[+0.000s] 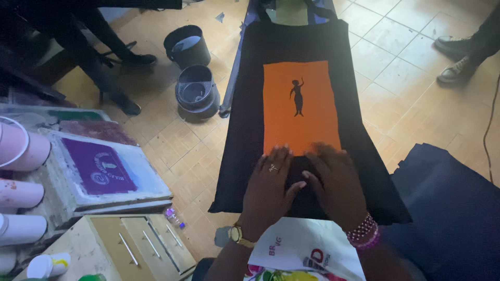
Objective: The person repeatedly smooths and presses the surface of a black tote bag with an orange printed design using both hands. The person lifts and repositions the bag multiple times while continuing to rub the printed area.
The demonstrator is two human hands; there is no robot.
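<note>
Both hands lie flat, side by side, palms down, on a black tote bag (307,130). Left hand (271,179) has its fingers spread, a ring on one; right hand (336,179) likewise; neither grip closes on anything, both only press on the cloth. Thumbs nearly meet between them. The pressing looks meant to keep the fabric smooth and taut against the narrow table (237,73) beneath it (a judgement, not seen).

Just beyond the fingertips sits an orange printed rectangle (301,106), touching or nearly touching them, with a small black figure (297,96) at its middle, standing upright as seen from here, head pointing away.

The bag's long axis runs straight away from the hands; its open end and handles (291,10) lie at the far end, its bottom edge near the wrists.

Left of the left hand, on the tiled floor (401,67), lies a printing screen (101,169) with a purple panel; farther off, two dark buckets (195,91). Right of the right hand, dark blue cloth (448,208); far right, another person's shoes (455,60).
</note>
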